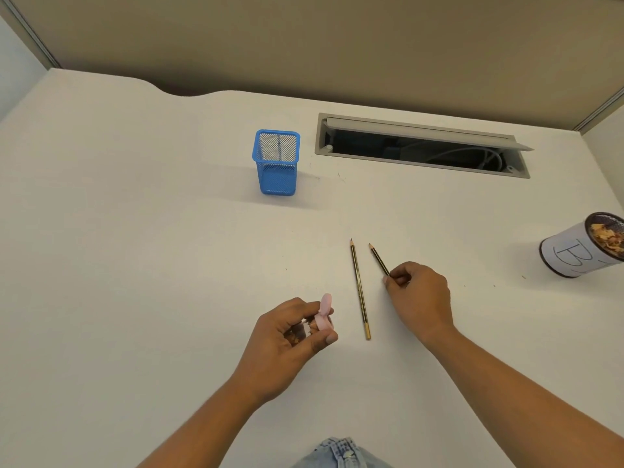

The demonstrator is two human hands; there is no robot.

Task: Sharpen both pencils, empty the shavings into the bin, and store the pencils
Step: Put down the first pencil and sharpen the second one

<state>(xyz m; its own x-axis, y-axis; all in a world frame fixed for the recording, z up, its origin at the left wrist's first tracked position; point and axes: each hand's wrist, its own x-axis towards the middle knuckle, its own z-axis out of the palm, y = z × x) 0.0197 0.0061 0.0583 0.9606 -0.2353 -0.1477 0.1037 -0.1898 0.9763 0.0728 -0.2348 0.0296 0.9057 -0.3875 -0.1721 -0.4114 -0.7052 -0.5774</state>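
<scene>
The left hand (293, 332) curls around a pink sharpener (324, 314) near the centre of the counter (135, 231). The sharpener's round lid looks swung open, and brown bits show inside the grip. The right hand (418, 295) pinches the near part of one pencil (379, 260), its tip pointing far and slightly left. I cannot tell whether this pencil rests on the counter or is just lifted. The second pencil (359, 288) lies flat between the two hands, touching neither, with its tip also pointing far.

Both tips look pointed, so the sharpening seems finished or nearly so. The shavings in the sharpener appear still to be emptied. The bin (574, 251) stands at the far right edge, well apart from the hands, and already holds some shavings. The blue mesh holder (277, 163) stands far centre with no pencil in it, so storing both pencils is still to do.
</scene>
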